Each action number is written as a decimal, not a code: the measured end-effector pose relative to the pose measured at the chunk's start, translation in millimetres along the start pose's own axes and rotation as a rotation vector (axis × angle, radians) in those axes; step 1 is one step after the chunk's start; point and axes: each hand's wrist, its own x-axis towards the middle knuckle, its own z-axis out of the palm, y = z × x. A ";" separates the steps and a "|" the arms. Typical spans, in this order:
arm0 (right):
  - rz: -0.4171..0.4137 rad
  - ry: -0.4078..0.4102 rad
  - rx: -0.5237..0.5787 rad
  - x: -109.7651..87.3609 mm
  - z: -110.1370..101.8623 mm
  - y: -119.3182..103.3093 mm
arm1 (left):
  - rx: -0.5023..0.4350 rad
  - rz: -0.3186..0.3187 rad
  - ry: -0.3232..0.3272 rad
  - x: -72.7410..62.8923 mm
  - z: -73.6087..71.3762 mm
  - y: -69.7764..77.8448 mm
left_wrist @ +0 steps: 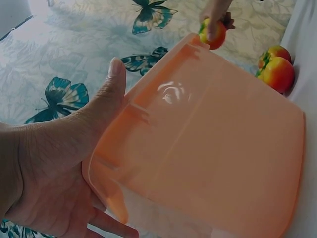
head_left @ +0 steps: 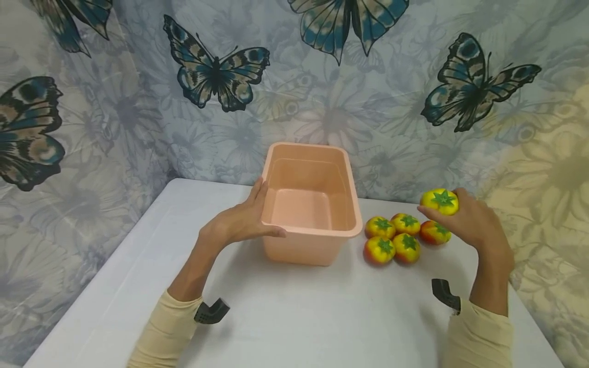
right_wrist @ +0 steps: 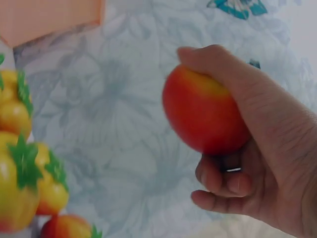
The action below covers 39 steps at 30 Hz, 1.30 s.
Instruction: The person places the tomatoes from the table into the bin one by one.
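A peach-coloured plastic tub stands upright on the white table, its inside bare. My left hand holds the tub's near left corner, thumb along the near rim and fingers along the left side. In the right wrist view, my right hand grips an artificial tomato, red below and yellow above. The head view shows this tomato raised, its green star-shaped leaf facing up. Beneath and left of that hand, several similar tomatoes sit grouped on the table, right of the tub.
The white table meets a patterned fabric wall with butterflies at the back and sides. A dark curved piece sits at the left sleeve, and another dark piece at the right sleeve.
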 end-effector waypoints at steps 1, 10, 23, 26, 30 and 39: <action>0.001 0.024 0.004 0.2 -0.5 -3.8 | 0.003 0.002 -0.001 0.4 0.0 -0.2; -0.056 0.212 0.067 -6.1 5.4 -41.1 | 0.014 0.002 -0.020 0.7 -0.6 1.1; -0.205 0.423 0.224 -14.4 19.8 -103.3 | 0.004 -0.011 -0.005 -0.2 0.5 1.3; -0.224 0.398 0.229 -15.3 24.8 -114.8 | 0.012 -0.016 -0.006 -0.8 0.4 1.4; -0.274 0.375 0.232 -15.9 30.7 -126.9 | 0.015 -0.024 -0.005 -1.5 0.3 0.9; -0.328 0.245 0.205 -17.6 41.4 -144.3 | -0.002 -0.016 -0.003 -0.2 0.7 2.2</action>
